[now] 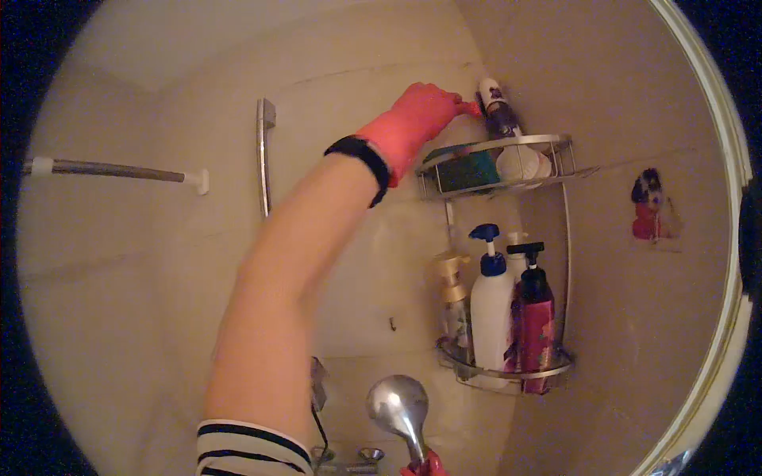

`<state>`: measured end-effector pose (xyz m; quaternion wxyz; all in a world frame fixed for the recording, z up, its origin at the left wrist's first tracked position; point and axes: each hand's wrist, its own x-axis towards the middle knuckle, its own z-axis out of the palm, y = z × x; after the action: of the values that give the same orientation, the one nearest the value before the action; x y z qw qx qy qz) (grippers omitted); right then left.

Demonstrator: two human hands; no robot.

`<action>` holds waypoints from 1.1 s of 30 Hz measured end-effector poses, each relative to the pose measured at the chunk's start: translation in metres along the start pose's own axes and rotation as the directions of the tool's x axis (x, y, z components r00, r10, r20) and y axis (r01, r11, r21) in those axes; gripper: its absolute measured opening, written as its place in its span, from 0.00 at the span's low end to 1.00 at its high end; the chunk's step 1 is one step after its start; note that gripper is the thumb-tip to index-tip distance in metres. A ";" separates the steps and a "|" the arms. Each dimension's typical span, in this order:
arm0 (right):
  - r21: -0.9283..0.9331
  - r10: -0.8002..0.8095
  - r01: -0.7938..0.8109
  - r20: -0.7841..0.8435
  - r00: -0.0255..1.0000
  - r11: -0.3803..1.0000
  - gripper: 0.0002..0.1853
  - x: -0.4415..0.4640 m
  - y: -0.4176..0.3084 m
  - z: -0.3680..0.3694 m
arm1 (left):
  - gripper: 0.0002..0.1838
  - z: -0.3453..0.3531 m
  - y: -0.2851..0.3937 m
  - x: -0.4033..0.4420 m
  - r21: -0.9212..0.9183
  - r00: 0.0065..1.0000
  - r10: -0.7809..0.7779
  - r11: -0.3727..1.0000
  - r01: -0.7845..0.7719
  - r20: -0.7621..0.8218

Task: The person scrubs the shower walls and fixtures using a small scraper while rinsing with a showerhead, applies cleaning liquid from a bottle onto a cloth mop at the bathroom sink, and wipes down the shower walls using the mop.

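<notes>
My left hand (421, 115), in a pink rubber glove with a black band at the wrist, reaches up to the back corner above the upper rack shelf. Its fingers are closed; a small reddish piece (472, 109) shows at their tips, and I cannot make out if it is a held thing or glove. Right beside it leans a white and dark bottle (492, 91). Below the hand, a green scouring sponge (468, 169) lies on the shelf. At the bottom edge my right hand (426, 466), mostly out of view and also gloved, grips the handle of a silver shower head (398, 404).
A two-tier metal corner rack (496, 145) holds several pump bottles below, among them a white bottle (492, 317) and a dark pink bottle (537, 333). A grab bar (264, 159), a rail (119, 168), a small wall hook (392, 324) and tap handles (371, 454) also show.
</notes>
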<state>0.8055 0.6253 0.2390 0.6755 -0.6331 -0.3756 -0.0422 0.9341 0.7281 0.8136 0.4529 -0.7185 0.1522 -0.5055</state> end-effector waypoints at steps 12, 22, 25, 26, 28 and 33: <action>0.091 -0.043 0.051 -0.097 0.994 0.995 0.29 -0.010 0.001 0.004 | 0.16 0.022 -0.031 0.078 0.233 0.977 -0.206 0.949 0.214 -0.057; 0.084 -0.085 0.086 -0.023 0.996 0.993 0.34 0.073 -0.065 0.008 | 0.36 0.004 -0.119 -0.075 -0.010 0.965 -0.250 0.968 0.250 -0.074; -0.051 -0.155 0.152 -0.069 0.985 0.987 0.33 0.104 -0.121 0.007 | 0.21 -0.068 -0.095 -0.151 -0.016 0.898 -0.440 0.898 0.440 0.009; -0.048 -0.238 0.234 -0.092 0.967 0.971 0.33 0.120 -0.130 0.008 | 0.21 -0.074 -0.097 -0.167 -0.019 0.896 -0.443 0.896 0.443 0.012; -0.108 -0.330 0.318 -0.133 0.935 0.942 0.32 0.151 -0.157 0.004 | 0.29 -0.082 -0.103 -0.197 0.206 0.917 -0.385 0.910 0.360 0.100; -0.146 -0.555 0.538 -0.303 0.775 0.830 0.23 0.268 -0.240 -0.016 | 0.34 -0.075 -0.088 -0.239 0.117 0.939 -0.342 0.935 0.336 0.034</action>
<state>0.8766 0.6770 0.5882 0.6711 -0.4973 -0.4222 -0.3523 0.7423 0.9001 0.7501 0.4017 -0.7213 -0.0140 -0.5640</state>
